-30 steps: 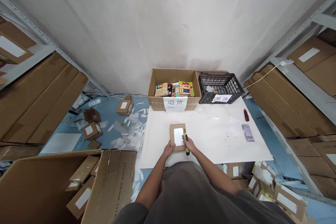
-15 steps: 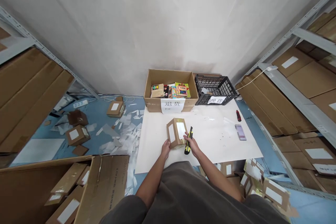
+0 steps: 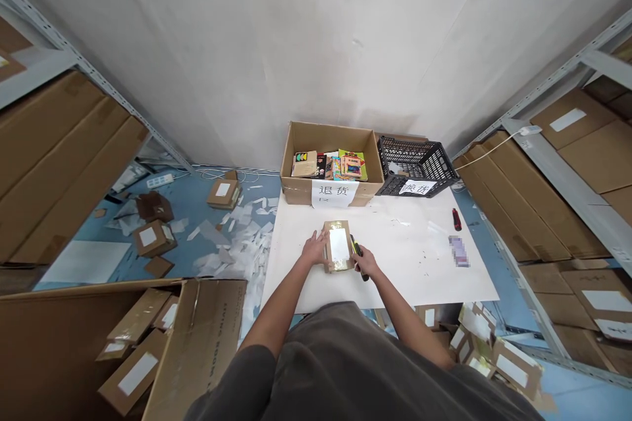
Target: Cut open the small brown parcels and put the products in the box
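A small cardboard box [image 3: 339,263] with a white label and shiny tape lies on the white tabletop [image 3: 296,289]. My left hand [image 3: 315,248] rests against the box's left side, its fingers spread over the edge. At the box's right side, my right hand [image 3: 365,260] is wrapped round a black and yellow utility knife [image 3: 359,250]. The knife points up and to the left, close to the box's right edge. Whether its blade is out is too small to tell.
Behind stand an open carton [image 3: 299,192] of books and a black plastic crate [image 3: 419,171], both with paper signs. A red and black cutter [image 3: 456,219] lies at the right. A large carton [image 3: 207,335] of parcels stands at lower left; paper scraps [image 3: 241,243] litter the floor.
The box, earlier tilted up in both hands, now lies flat with its label facing up. My left hand has shifted up its left side. The knife has turned to slant leftward.
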{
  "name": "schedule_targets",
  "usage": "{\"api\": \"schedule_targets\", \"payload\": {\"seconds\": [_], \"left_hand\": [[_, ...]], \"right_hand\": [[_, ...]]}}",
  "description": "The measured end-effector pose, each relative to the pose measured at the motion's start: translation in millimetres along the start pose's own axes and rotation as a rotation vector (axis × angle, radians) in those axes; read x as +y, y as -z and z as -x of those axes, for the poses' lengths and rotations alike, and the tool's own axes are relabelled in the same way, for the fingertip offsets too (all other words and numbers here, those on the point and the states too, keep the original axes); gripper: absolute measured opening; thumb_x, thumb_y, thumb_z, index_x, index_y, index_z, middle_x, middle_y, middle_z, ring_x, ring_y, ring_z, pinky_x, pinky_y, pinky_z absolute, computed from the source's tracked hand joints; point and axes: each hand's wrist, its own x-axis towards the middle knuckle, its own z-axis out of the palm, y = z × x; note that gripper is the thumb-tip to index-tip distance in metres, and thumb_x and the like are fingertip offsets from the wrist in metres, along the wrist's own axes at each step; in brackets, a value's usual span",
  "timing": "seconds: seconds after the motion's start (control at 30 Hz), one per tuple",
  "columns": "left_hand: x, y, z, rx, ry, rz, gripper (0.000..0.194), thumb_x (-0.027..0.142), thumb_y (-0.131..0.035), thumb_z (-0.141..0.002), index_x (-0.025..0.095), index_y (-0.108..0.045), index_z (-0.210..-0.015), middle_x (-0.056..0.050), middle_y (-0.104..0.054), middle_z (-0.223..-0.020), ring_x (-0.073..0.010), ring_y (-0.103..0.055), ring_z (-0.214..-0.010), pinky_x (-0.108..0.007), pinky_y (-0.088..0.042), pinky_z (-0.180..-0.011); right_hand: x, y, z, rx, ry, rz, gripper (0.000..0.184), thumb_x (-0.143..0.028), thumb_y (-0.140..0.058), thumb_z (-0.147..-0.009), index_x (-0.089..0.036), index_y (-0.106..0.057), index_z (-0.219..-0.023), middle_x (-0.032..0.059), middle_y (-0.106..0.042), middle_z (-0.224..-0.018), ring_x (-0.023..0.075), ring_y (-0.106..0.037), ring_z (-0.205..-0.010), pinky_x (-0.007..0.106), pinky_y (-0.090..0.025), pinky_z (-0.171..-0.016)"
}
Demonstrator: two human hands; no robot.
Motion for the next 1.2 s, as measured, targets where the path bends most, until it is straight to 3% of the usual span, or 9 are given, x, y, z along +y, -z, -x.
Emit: {"api": "schedule_targets", "payload": {"seconds": [0.1, 0.17, 0.27, 0.4, 0.57, 0.77, 1.0, 1.2], "left_hand": [[-0.2, -11.5, 3.2, 0.042, 0.024, -0.002, 0.138, 0.052, -0.097, -0.041, 0.031, -0.031, -0.161, -0.01, -0.016, -0.174, -0.0459, -0.002, -0.159, -0.055, -0.025, -0.124], [2.5, -22.5, 7.2, 0.063, 0.031, 0.006, 0.138, 0.053, -0.095, -0.044, 0.03, -0.028, -0.162, -0.009, -0.012, -0.175, -0.0451, -0.001, -0.16, -0.054, -0.025, -0.124], [8.9, -34.1, 9.4, 0.064, 0.064, 0.024, 0.138, 0.051, -0.094, -0.045, 0.028, -0.025, -0.163, -0.01, -0.009, -0.175, -0.047, -0.002, -0.159, -0.055, -0.029, -0.121], [14.1, -36.1, 6.4, 0.013, 0.121, -0.02, 0.138, 0.052, -0.094, -0.047, 0.03, -0.024, -0.164, -0.009, -0.005, -0.176, -0.0506, -0.003, -0.158, -0.06, -0.03, -0.117], [13.8, -33.2, 6.9, 0.025, 0.145, -0.023, 0.138, 0.056, -0.093, -0.045, 0.033, -0.027, -0.163, -0.007, -0.007, -0.176, -0.0523, -0.003, -0.157, -0.061, -0.031, -0.116], [14.2, -30.7, 9.4, 0.036, 0.164, -0.03, 0.139, 0.06, -0.093, -0.043, 0.035, -0.027, -0.163, -0.006, -0.009, -0.176, -0.0549, -0.005, -0.155, -0.063, -0.029, -0.117], [15.2, -31.4, 10.5, 0.046, 0.166, -0.014, 0.14, 0.056, -0.094, -0.043, 0.035, -0.025, -0.164, -0.007, -0.015, -0.175, -0.057, -0.006, -0.154, -0.068, -0.025, -0.117], [14.7, -31.8, 10.8, 0.061, 0.163, -0.039, 0.139, 0.057, -0.094, -0.043, 0.035, -0.027, -0.163, -0.005, -0.016, -0.175, -0.057, -0.006, -0.153, -0.067, -0.026, -0.118]], "right_hand": [[-14.0, -1.0, -9.0, 0.102, 0.104, 0.177, 0.07, -0.025, -0.065, -0.087, -0.026, -0.043, -0.154, -0.0006, -0.072, -0.079, 0.018, -0.062, -0.055, 0.029, -0.051, -0.068], [-25.2, -7.6, -15.9, 0.086, 0.153, 0.255, 0.071, -0.024, -0.064, -0.09, -0.029, -0.039, -0.157, 0.0008, -0.073, -0.084, 0.0196, -0.066, -0.062, 0.029, -0.05, -0.075], [-42.7, -21.3, -28.6, 0.065, 0.202, 0.367, 0.064, -0.022, -0.063, -0.092, -0.031, -0.045, -0.153, 0.0039, -0.076, -0.1, 0.0229, -0.07, -0.083, 0.029, -0.047, -0.084], [-59.6, -32.4, -46.5, 0.067, 0.23, 0.493, 0.057, -0.017, -0.061, -0.092, -0.028, -0.053, -0.147, 0.0081, -0.075, -0.113, 0.0274, -0.067, -0.105, 0.03, -0.044, -0.091], [-61.8, -35.6, -59.1, 0.057, 0.172, 0.537, 0.058, -0.023, -0.066, -0.089, -0.028, -0.053, -0.146, 0.0093, -0.076, -0.11, 0.0298, -0.067, -0.106, 0.034, -0.045, -0.091], [-58.1, -53.9, -63.1, 0.052, 0.099, 0.536, 0.073, -0.033, -0.076, -0.084, -0.026, -0.047, -0.151, 0.0149, -0.074, -0.114, 0.0318, -0.068, -0.11, 0.039, -0.047, -0.092], [-57.9, -45.1, -55.8, 0.004, 0.064, 0.618, 0.073, -0.019, -0.076, -0.076, -0.025, -0.053, -0.145, 0.0143, -0.074, -0.111, 0.0343, -0.068, -0.11, 0.039, -0.049, -0.087], [-47.0, -43.0, -32.0, -0.039, 0.018, 0.619, 0.069, -0.013, -0.082, -0.067, -0.023, -0.059, -0.132, 0.015, -0.073, -0.104, 0.0362, -0.071, -0.101, 0.038, -0.052, -0.076]]}}
